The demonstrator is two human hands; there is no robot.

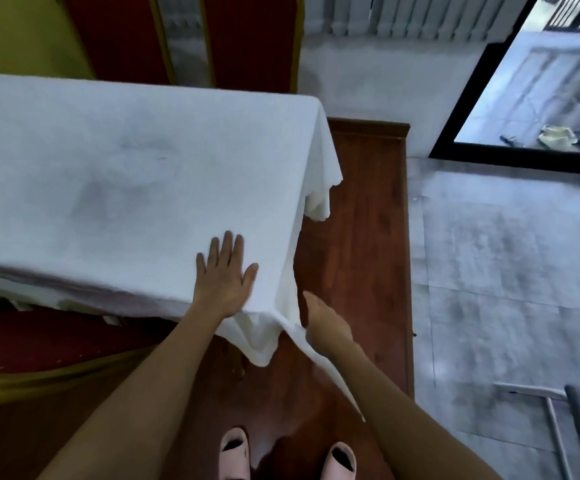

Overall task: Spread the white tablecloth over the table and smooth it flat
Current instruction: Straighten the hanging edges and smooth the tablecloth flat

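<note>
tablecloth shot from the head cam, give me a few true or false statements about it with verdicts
1. The left hand lies flat, fingers spread, on the white tablecloth. True.
2. The right hand rests on the table top. False: it is beside the table, at the cloth's hanging edge near the corner.
3. The cloth hangs over the table's right end. True.
4. Plates stand on the cloth. False: nothing shows on it.
5. The floor under the person's feet is wood. True.
</note>
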